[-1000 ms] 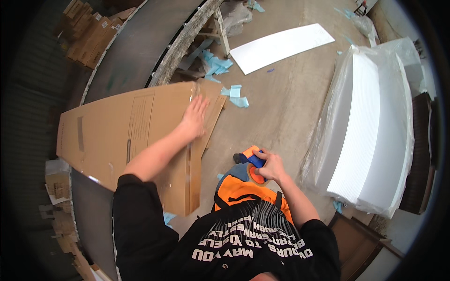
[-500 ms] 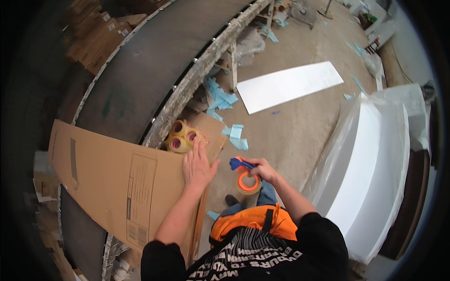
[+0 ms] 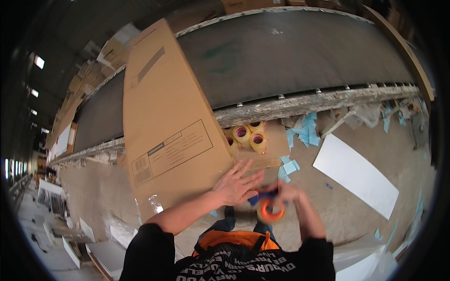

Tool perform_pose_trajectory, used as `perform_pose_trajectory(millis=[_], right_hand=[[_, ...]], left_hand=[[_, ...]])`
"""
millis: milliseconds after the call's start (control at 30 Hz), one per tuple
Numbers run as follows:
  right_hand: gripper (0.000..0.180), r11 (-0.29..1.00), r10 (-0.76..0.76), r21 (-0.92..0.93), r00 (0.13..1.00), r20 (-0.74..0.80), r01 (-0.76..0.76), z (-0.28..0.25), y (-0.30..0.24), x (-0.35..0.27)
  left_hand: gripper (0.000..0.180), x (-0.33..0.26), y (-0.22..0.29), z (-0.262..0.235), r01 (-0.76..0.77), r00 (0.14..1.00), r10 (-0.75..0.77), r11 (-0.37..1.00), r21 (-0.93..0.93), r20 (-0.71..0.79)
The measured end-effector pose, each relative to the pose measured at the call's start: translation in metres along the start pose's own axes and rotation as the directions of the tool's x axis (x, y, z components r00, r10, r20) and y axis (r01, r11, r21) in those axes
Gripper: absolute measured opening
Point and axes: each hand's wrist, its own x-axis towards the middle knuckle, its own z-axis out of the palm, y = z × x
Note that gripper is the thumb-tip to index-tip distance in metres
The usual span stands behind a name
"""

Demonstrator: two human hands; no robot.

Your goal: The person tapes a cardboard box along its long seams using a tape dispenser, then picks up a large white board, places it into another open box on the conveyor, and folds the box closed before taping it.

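Observation:
A long brown cardboard box (image 3: 164, 107) lies across the conveyor, its near end jutting out toward me. My left hand (image 3: 236, 182) rests at the near right corner of the box, fingers stretched and apart, holding nothing. Close to it on the right, my right hand (image 3: 289, 193) grips a blue and orange tape dispenser (image 3: 271, 210) with a roll of tape on it. Motion smears the right fingers a little. Past my hands, several rolls of clear tape (image 3: 241, 134) stand on a cardboard piece (image 3: 276, 143) beside the conveyor.
The dark conveyor belt (image 3: 290, 51) runs across the far side behind a worn, pale edge rail (image 3: 309, 100). On the floor lie a white panel (image 3: 356, 175), torn blue scraps (image 3: 288, 167) and a small blue object (image 3: 329, 186). White boards (image 3: 105, 257) stand at lower left.
My view has turned left, so more of the box and belt shows. My left hand stays at the box corner, while my right hand has brought the tape dispenser nearer to it.

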Motion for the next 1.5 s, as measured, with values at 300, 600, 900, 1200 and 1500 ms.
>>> perform_pose_trajectory(millis=[300, 600, 900, 1200, 1500], right_hand=[[0.055, 0.672, -0.065, -0.732, 0.993, 0.095, 0.114, 0.152, -0.035, 0.026], [0.092, 0.766, -0.072, 0.416, 0.708, -0.702, 0.491, 0.135, -0.026, -0.061], [0.074, 0.823, -0.098, 0.33, 0.688, -0.719, 0.463, 0.085, -0.071, 0.045], [0.064, 0.931, -0.003, 0.225, 0.623, -0.782, 0.287, 0.111, -0.095, 0.065], [0.059, 0.907, -0.053, 0.237, 0.653, -0.755, 0.347, 0.237, -0.08, 0.179]], left_hand=[[0.034, 0.018, 0.009, 0.006, 0.068, 0.992, -0.087, 0.978, 0.196, 0.09], [0.051, -0.136, -0.007, 0.014, 0.3, 0.72, -0.297, 0.948, -0.104, -0.627], [0.053, -0.337, -0.023, 0.066, 0.786, 0.13, -0.622, 0.54, -0.302, -0.772], [0.058, -0.334, -0.031, 0.074, 0.653, -0.027, -0.567, 0.613, -0.444, -0.823], [0.049, -0.456, -0.198, 0.038, 0.577, -0.099, -0.491, 0.68, -0.452, -0.866]])
